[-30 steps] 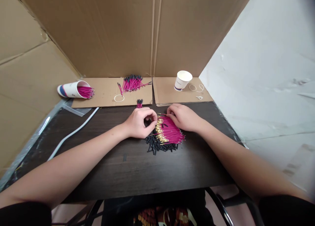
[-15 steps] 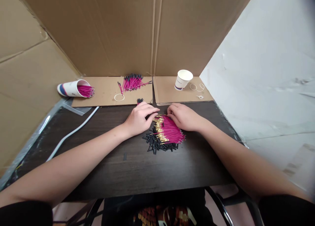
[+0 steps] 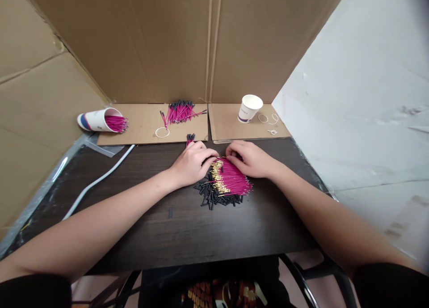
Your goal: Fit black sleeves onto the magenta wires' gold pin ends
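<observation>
Dark table (image 3: 187,227) w/ pile of pink wires (image 3: 231,179) at centre, black sleeves (image 3: 214,197) just beside, near side. Left hand (image 3: 192,163) & right hand (image 3: 251,159) are laid on pile's far edge; grip can't be told. Best done w/ one wire pinched singly, gold tips kept aligned.

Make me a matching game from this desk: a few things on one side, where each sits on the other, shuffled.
Things:
1. upright paper cup
2. tipped paper cup
3. black sleeves
4. white cable

Places:
A. left half of the dark table
B. right cardboard flap
C. heaped under the magenta wires by the hands
D. left cardboard flap, full of magenta wires

Pairs: 1-B, 2-D, 3-C, 4-A
</observation>
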### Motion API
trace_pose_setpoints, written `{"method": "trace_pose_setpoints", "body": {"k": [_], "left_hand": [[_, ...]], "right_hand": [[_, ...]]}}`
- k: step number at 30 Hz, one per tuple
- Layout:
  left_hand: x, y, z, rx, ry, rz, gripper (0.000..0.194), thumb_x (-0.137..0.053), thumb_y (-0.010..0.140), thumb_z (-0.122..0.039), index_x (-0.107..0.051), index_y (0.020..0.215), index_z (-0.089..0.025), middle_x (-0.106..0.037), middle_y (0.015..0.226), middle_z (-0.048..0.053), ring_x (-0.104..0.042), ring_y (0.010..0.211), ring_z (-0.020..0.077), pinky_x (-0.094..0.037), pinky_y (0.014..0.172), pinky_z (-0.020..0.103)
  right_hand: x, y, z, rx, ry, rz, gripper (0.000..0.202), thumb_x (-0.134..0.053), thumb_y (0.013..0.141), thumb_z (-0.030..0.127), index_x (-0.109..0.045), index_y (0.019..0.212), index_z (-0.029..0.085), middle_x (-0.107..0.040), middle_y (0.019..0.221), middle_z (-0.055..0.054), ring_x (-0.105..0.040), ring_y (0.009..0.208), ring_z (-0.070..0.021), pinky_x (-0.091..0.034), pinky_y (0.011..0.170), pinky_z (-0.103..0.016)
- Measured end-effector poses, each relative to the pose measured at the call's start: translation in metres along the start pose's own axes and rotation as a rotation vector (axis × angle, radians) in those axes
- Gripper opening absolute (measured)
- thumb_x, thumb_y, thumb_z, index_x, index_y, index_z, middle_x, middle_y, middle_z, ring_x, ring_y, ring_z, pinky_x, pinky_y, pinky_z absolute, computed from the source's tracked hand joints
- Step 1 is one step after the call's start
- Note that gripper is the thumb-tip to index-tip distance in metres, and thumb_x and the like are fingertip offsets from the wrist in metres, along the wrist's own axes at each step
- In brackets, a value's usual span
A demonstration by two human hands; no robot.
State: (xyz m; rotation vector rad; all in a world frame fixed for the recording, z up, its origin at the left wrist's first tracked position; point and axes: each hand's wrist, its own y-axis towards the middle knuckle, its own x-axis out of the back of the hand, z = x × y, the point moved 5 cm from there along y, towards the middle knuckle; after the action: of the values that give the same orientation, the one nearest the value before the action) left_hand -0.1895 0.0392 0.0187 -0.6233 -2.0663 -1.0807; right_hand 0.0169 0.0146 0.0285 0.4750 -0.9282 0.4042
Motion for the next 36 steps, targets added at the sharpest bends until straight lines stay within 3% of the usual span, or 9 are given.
{"method": "trace_pose_setpoints", "body": {"k": [4,8,26,36], "left_hand": [[0.000,0.000,0.000,-0.010,0.004,0.000,0.019,-0.063,0.109,-0.023,-0.081,0.116,-0.018,-0.079,0.095,0.008,-0.068,0.091,0.0226,-0.055,0.093,0.042],[0.001,0.000,0.000,-0.017,-0.015,0.008,0.019,-0.063,0.110,-0.024,-0.081,0.115,-0.018,-0.079,0.096,0.008,-0.069,0.092,0.0226,-0.055,0.093,0.042],[0.003,0.001,-0.001,-0.011,-0.062,-0.022,0.017,-0.066,0.108,-0.023,-0.081,0.113,-0.016,-0.079,0.098,0.008,-0.071,0.087,0.0209,-0.059,0.092,0.040],[0.002,0.001,-0.001,0.000,-0.058,-0.029,0.018,-0.065,0.109,-0.023,-0.081,0.114,-0.016,-0.077,0.097,0.009,-0.071,0.087,0.0203,-0.061,0.089,0.038]], "right_hand": [[0.003,-0.001,0.009,0.042,0.085,-0.024,0.010,-0.060,0.104,0.026,-0.067,0.099,0.020,-0.065,0.090,-0.005,-0.060,0.083,-0.0202,-0.048,0.080,-0.035],[0.003,-0.001,0.017,0.089,0.136,0.008,0.005,-0.064,0.098,0.022,-0.069,0.098,0.021,-0.063,0.089,-0.003,-0.059,0.082,-0.0195,-0.050,0.081,-0.036],[-0.004,0.000,0.007,0.019,0.225,-0.080,0.013,-0.068,0.097,0.027,-0.075,0.087,0.021,-0.062,0.075,-0.001,-0.054,0.067,-0.0154,-0.045,0.065,-0.032],[-0.004,0.000,0.010,0.080,0.173,-0.095,0.010,-0.066,0.097,0.021,-0.074,0.092,0.020,-0.062,0.079,-0.001,-0.056,0.071,-0.0159,-0.047,0.070,-0.032]]}}
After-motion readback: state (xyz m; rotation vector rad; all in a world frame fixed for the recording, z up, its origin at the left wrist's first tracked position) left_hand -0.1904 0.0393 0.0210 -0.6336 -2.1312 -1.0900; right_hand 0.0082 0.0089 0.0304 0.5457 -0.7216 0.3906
